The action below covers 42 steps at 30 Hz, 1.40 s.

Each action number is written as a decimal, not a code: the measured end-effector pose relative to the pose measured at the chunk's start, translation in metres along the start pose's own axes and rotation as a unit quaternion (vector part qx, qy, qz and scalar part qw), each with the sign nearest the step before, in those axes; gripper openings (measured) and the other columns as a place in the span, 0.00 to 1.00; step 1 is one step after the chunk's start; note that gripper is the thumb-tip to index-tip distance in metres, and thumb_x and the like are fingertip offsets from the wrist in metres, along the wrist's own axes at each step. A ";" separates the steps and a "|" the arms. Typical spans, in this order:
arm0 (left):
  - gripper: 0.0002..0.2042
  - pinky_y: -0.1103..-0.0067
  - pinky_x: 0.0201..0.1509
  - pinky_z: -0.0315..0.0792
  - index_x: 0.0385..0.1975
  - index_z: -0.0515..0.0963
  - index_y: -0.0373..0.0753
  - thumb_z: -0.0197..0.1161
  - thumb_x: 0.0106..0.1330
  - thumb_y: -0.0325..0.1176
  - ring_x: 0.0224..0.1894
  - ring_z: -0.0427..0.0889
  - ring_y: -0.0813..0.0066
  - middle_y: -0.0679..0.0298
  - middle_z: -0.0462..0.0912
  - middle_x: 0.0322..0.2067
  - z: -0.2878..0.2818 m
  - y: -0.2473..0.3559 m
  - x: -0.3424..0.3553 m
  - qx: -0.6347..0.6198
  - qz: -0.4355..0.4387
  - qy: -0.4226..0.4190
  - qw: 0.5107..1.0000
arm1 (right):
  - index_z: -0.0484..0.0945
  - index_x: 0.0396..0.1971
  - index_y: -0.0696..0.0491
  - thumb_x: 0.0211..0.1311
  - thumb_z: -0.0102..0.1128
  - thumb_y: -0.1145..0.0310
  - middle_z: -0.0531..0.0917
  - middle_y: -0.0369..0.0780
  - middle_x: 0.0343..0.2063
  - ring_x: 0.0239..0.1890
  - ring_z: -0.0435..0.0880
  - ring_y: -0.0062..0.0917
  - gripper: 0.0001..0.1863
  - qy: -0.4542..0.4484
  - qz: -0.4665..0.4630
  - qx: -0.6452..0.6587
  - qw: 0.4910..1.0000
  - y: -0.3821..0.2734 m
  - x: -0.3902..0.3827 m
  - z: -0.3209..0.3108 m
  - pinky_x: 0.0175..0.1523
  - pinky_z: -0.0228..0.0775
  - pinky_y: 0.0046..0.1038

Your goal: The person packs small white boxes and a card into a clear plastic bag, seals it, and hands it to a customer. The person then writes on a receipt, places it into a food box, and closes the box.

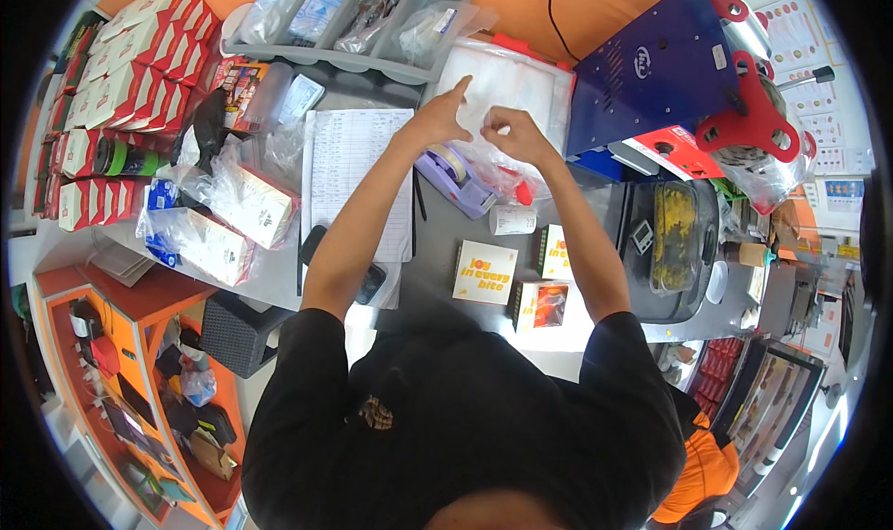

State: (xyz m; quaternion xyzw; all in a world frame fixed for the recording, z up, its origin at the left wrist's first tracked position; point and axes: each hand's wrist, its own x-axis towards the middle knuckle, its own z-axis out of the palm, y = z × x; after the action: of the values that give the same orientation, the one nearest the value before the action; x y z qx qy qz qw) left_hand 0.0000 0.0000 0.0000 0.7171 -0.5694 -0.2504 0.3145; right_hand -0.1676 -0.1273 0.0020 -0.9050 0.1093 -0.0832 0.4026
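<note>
At the far side of the counter, my left hand (437, 117) reaches over white plastic bags (530, 94), its index finger stretched out and its thumb apart. My right hand (519, 135) is beside it, fingers curled in, over the near part of the bags; anything inside its grip is too small to make out. Just below my hands lies a purple tape dispenser (476, 198) with a tape roll. A white paper label roll (513, 219) lies right of the dispenser. Nearer me stand small white-and-yellow boxes (484, 271), one with an orange-red side (542, 307).
Printed sheets (356, 181) lie left of the dispenser. A grey divided bin (381, 62) with packets stands behind. Stacked red-and-white boxes (130, 74) fill the far left. On the right are a blue machine (642, 74) and a black tray (709, 293). A person in orange (702, 479) is behind at right.
</note>
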 end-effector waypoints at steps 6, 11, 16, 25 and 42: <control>0.09 0.66 0.45 0.70 0.26 0.73 0.34 0.63 0.45 0.26 0.38 0.77 0.56 0.56 0.77 0.30 0.016 0.023 -0.042 0.118 0.172 -0.058 0.976 | 0.77 0.33 0.59 0.54 0.58 0.67 0.77 0.42 0.16 0.25 0.80 0.26 0.11 -0.053 0.260 0.353 0.897 0.013 -0.015 -0.015 0.33 0.72 0.27; 0.07 0.68 0.46 0.68 0.25 0.72 0.37 0.60 0.44 0.24 0.37 0.77 0.61 0.60 0.76 0.28 0.026 0.022 -0.061 0.147 0.240 -0.024 0.959 | 0.77 0.37 0.59 0.53 0.61 0.64 0.79 0.50 0.35 0.37 0.81 0.39 0.15 -0.040 0.095 -0.247 0.963 0.010 -0.006 0.037 0.42 0.74 0.36; 0.07 0.70 0.48 0.67 0.24 0.72 0.38 0.61 0.45 0.24 0.39 0.76 0.62 0.60 0.76 0.30 0.024 0.023 -0.062 0.152 0.244 -0.021 0.958 | 0.78 0.34 0.56 0.53 0.57 0.68 0.79 0.48 0.39 0.39 0.81 0.41 0.10 0.010 0.217 -0.340 0.915 0.018 0.002 0.051 0.44 0.74 0.37; 0.10 0.69 0.48 0.66 0.30 0.73 0.36 0.61 0.45 0.23 0.40 0.75 0.60 0.58 0.75 0.30 0.028 0.020 -0.063 0.133 0.229 -0.011 0.964 | 0.80 0.38 0.50 0.57 0.54 0.66 0.80 0.44 0.31 0.36 0.82 0.40 0.11 -0.059 0.269 -0.317 0.907 0.010 0.010 0.036 0.40 0.76 0.37; 0.29 0.64 0.44 0.70 0.54 0.68 0.40 0.59 0.46 0.24 0.38 0.82 0.63 0.55 0.72 0.55 0.058 0.035 -0.024 0.264 0.126 -0.048 0.955 | 0.81 0.24 0.55 0.49 0.59 0.70 0.83 0.46 0.25 0.30 0.83 0.38 0.05 0.025 0.133 -0.366 0.921 -0.006 0.023 -0.006 0.38 0.74 0.39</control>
State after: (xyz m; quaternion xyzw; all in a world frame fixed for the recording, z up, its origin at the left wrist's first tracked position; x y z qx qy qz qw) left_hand -0.0702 0.0088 -0.0136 0.6844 -0.7150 -0.0835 0.1156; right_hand -0.1460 -0.1334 0.0121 -0.9640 0.2615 -0.0053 0.0484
